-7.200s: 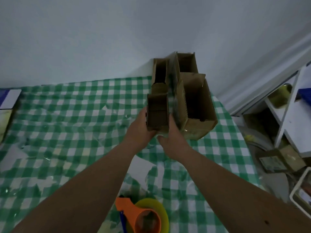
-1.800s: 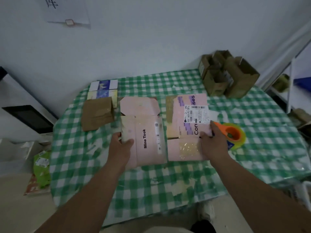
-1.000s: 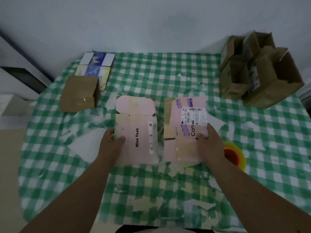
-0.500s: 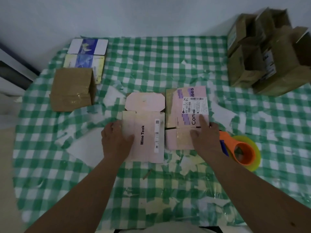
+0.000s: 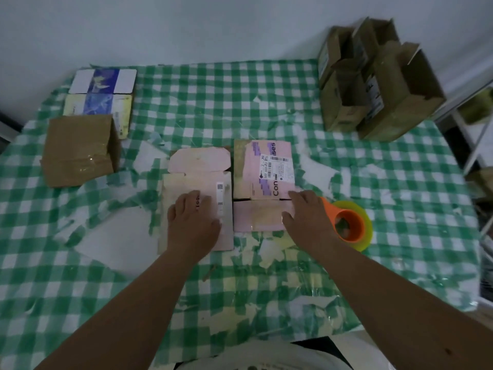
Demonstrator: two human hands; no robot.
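Finds the left hand shifted since half a second ago, from the left edge of the plain pink carton onto its top face, over the print. Finds the right hand much as before, at the near right corner of the labelled pink carton. Judges both cartons steadied side by side at mid-table, ready for assembly. Notes both palms down, fingers fairly straight, gripping nothing.

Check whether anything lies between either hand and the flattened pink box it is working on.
Nothing visible does. The left hand lies flat on the left pink box, and the right hand touches the right pink box at its near flap. The tape dispenser sits beside the right hand, not in between.
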